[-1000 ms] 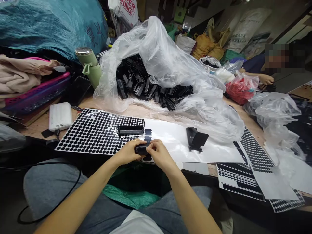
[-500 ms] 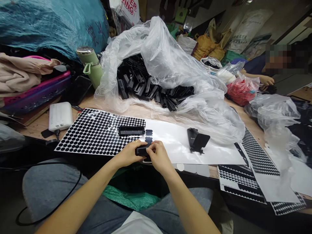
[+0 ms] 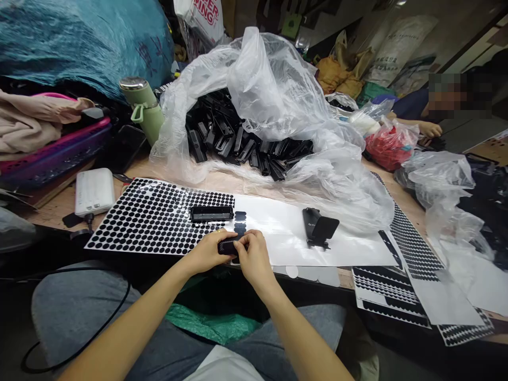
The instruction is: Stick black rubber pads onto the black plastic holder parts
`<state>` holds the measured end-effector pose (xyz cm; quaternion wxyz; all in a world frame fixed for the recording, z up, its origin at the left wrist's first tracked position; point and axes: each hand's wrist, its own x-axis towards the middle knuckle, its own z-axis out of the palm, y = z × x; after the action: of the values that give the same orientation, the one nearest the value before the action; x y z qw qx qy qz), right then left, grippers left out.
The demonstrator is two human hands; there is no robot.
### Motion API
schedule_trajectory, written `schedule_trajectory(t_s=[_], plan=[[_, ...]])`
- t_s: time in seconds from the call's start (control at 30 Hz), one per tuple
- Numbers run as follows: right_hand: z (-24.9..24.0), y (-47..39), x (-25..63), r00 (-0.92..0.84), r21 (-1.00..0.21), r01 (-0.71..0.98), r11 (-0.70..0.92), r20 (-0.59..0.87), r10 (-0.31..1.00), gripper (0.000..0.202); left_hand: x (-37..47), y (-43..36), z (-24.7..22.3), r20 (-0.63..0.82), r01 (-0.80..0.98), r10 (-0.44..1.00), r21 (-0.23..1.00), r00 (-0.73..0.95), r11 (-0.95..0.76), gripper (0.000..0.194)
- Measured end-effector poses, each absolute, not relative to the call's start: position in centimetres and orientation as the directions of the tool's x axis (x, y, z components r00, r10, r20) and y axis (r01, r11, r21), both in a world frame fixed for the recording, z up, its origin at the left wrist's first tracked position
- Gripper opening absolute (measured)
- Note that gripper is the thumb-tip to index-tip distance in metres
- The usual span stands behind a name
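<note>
Between both hands, at the table's near edge, is a small black plastic part (image 3: 227, 245) with a textured side. My left hand (image 3: 210, 251) is closed around its left end. The fingers of my right hand (image 3: 251, 253) are bent and press on its right end; whether a sticker lies under them is hidden. Just beyond lies a sheet of black stickers (image 3: 151, 217), mostly round ones, with a few oblong black stickers (image 3: 240, 216) on its white backing. A long black plastic piece (image 3: 212, 213) rests on the sheet. Farther right, a black folding stand (image 3: 319, 227) sits on the white part.
A clear plastic bag (image 3: 273, 100) holds a heap of black parts (image 3: 234, 137) behind the sheet. To the left are a white power bank (image 3: 94, 191), a green flask (image 3: 143, 108) and a purple basket (image 3: 55, 151). More sticker sheets (image 3: 391, 293) overhang at right. Another person's hand (image 3: 431, 129) is far right.
The view has shifted slightly, so things on the table sit a little farther left. Both hands still hold the black part, with the right fingers moved slightly along it.
</note>
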<state>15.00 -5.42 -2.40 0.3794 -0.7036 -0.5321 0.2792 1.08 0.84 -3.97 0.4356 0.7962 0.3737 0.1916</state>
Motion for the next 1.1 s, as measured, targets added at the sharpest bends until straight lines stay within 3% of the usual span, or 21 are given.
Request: schedule_trajectory(t_s=[0.13, 0.33, 0.6, 0.73, 0.8, 0.9, 1.03, 1.1], plan=[[-2.3, -6.4, 14.9, 0.411, -0.802, 0.570, -0.178, 0.091, 0.907, 0.010, 1.2, 0.8, -4.1, -0.026, 0.450, 0.784, 0.830, 0.620, -0.328, 0.044], [-2.4, -7.4, 13.8, 0.361, -0.777, 0.597, -0.202, 0.035, 0.932, 0.010, 1.2, 0.5, -3.9, 0.009, 0.441, 0.771, 0.816, 0.637, -0.374, 0.058], [-1.7, -8.7, 13.2, 0.194, -0.867, 0.485, 0.110, 0.230, 0.954, 0.013, 1.0, 0.7, -3.5, -0.080, 0.387, 0.719, 0.881, 0.690, -0.273, 0.048], [-1.2, -9.2, 15.3, 0.380, -0.920, 0.388, 0.060, 0.219, 0.899, 0.010, 2.0, -0.1, -3.1, -0.094, 0.388, 0.702, 0.880, 0.706, -0.273, 0.045], [-1.2, -9.2, 17.1, 0.532, -0.940, 0.340, 0.030, 0.219, 0.818, 0.012, 3.0, -0.8, -3.0, -0.013, 0.408, 0.696, 0.818, 0.718, -0.406, 0.045], [-1.3, -9.2, 19.5, 0.635, -0.957, 0.287, 0.041, 0.222, 0.740, 0.015, 3.7, -0.8, -2.8, 0.135, 0.499, 0.715, 0.627, 0.686, -0.598, 0.047], [-1.8, -9.5, 20.6, 0.638, -0.982, 0.186, 0.027, 0.142, 0.757, 0.018, 1.1, 2.7, -2.7, 0.311, 0.737, 0.808, 0.337, 0.500, -0.585, 0.035], [-2.0, -9.5, 20.3, 0.612, -0.996, 0.093, 0.014, 0.068, 0.788, 0.019, -0.8, 4.9, -2.4, 0.330, 0.761, 0.800, 0.271, 0.501, -0.589, 0.028]])
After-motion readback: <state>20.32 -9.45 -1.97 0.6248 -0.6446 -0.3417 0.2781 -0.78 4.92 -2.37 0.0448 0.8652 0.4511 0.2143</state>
